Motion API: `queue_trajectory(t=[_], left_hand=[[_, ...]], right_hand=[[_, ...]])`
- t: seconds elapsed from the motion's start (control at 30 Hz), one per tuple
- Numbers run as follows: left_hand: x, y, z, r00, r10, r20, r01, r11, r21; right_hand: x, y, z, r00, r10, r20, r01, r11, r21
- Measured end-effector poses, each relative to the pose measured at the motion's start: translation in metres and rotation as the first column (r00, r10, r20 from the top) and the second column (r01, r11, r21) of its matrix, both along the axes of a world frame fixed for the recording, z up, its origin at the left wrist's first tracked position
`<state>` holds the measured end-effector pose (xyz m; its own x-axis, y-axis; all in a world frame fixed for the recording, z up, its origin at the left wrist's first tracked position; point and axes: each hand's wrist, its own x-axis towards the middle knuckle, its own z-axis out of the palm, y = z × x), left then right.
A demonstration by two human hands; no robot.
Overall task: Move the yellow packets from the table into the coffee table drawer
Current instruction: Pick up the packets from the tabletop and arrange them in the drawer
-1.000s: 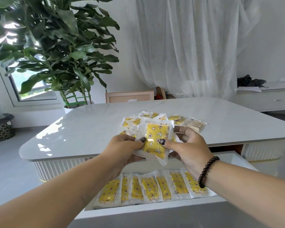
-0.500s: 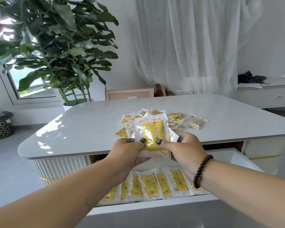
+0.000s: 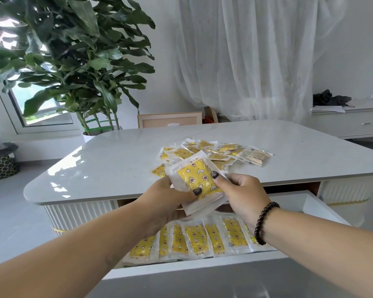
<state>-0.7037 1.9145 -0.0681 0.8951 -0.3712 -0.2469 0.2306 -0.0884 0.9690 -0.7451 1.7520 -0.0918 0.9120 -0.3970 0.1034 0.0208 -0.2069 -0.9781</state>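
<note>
Both hands hold a small stack of yellow packets above the open coffee table drawer. My left hand grips the stack from the left, thumb on the top packet. My right hand grips it from the right, thumb also on top. The stack is tilted, its top edge leaning left. A row of several yellow packets lies side by side in the drawer under my hands. A loose pile of more packets lies on the white table top just behind the stack.
A large potted plant stands at the table's far left. A wooden frame leans behind the table. A white low cabinet with dark items stands at the right. A patterned basket sits on the floor at left.
The stack in my hands has tilted to the left and sunk slightly toward the drawer. My thumbs have shifted on the top packet. The view has moved a little.
</note>
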Motion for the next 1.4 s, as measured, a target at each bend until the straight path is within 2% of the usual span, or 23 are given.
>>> queue_trajectory(t=[0.13, 0.23, 0.27, 0.37, 0.5, 0.57, 0.67, 0.77, 0.87, 0.97, 1.07, 1.23, 1.33, 1.4], left_hand=[[-0.002, -0.002, -0.003, 0.999, 0.001, 0.042, -0.003, 0.999, 0.041], [-0.002, -0.002, -0.004, 0.998, 0.039, 0.049, -0.041, 0.998, 0.052], [-0.001, -0.001, -0.004, 0.998, 0.049, 0.048, -0.052, 0.997, 0.053], [0.003, 0.003, -0.007, 0.997, 0.070, 0.024, -0.071, 0.994, 0.077], [0.006, 0.010, -0.013, 0.996, 0.087, -0.004, -0.086, 0.986, 0.141], [0.008, 0.014, -0.014, 0.996, 0.093, 0.007, -0.092, 0.979, 0.180], [0.012, 0.021, -0.015, 0.991, 0.115, 0.070, -0.128, 0.961, 0.244], [0.018, 0.027, -0.013, 0.974, 0.155, 0.166, -0.198, 0.938, 0.285], [0.024, 0.032, -0.007, 0.941, 0.209, 0.266, -0.285, 0.914, 0.288], [0.031, 0.038, -0.002, 0.910, 0.283, 0.302, -0.363, 0.897, 0.254], [0.038, 0.042, 0.001, 0.886, 0.338, 0.316, -0.414, 0.884, 0.216], [0.044, 0.043, 0.000, 0.874, 0.377, 0.305, -0.450, 0.866, 0.218], [0.046, 0.041, -0.001, 0.881, 0.367, 0.299, -0.441, 0.865, 0.239], [0.045, 0.040, -0.002, 0.887, 0.354, 0.295, -0.429, 0.868, 0.250]], right_hand=[[0.001, 0.000, -0.001, 0.999, 0.034, -0.034, -0.034, 0.999, 0.011], [-0.001, 0.005, 0.001, 0.982, 0.179, -0.057, -0.169, 0.975, 0.147], [-0.001, 0.006, -0.001, 0.976, 0.212, -0.055, -0.202, 0.968, 0.147], [0.000, 0.011, -0.008, 0.966, 0.248, -0.078, -0.248, 0.969, 0.015], [0.001, 0.015, -0.015, 0.951, 0.295, -0.097, -0.297, 0.955, -0.006], [0.003, 0.017, -0.020, 0.946, 0.311, -0.097, -0.322, 0.936, -0.145], [0.008, 0.023, -0.020, 0.942, 0.325, -0.082, -0.335, 0.896, -0.293], [0.024, 0.021, -0.020, 0.916, 0.395, -0.065, -0.382, 0.817, -0.432], [0.043, 0.015, -0.016, 0.896, 0.436, -0.079, -0.425, 0.793, -0.437], [0.076, -0.003, -0.017, 0.940, 0.339, -0.043, -0.300, 0.757, -0.580], [0.111, -0.030, -0.023, 0.983, 0.185, -0.020, -0.141, 0.668, -0.731], [0.146, -0.052, -0.032, 0.983, -0.027, -0.181, -0.156, 0.401, -0.903], [0.163, -0.055, -0.033, 0.967, -0.110, -0.229, -0.176, 0.359, -0.917], [0.168, -0.054, -0.036, 0.961, -0.100, -0.259, -0.211, 0.343, -0.915]])
